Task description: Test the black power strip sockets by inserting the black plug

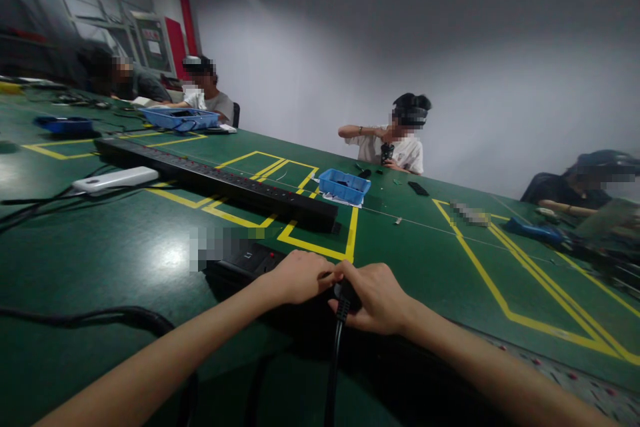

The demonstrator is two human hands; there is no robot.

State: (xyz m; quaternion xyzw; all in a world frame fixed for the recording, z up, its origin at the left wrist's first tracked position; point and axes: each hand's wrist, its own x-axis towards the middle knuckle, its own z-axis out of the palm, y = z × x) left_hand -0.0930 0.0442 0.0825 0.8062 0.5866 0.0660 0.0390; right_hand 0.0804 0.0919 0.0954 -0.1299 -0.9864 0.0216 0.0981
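Both hands meet over a black power strip [245, 255] with a small red light or switch on top, on the green table. My left hand [301, 277] is closed over the strip, its fingers curled down and partly hidden. My right hand [377, 297] pinches a black power plug [344, 293] between thumb and fingers, right beside the left fingertips. From the plug a black cord [333, 360] hangs toward me. My hands hide the plug's front, so I cannot tell whether it sits in a socket.
Beyond my hands lies a long black power strip [225, 180] with red-marked sockets. A white extension block [117, 180] with cables is at left. Blue trays [345, 187] stand farther back. Yellow tape [480, 280] marks the table [425, 240]. Several people sit across it. A row of red-dotted sockets [560, 373] shows lower right.
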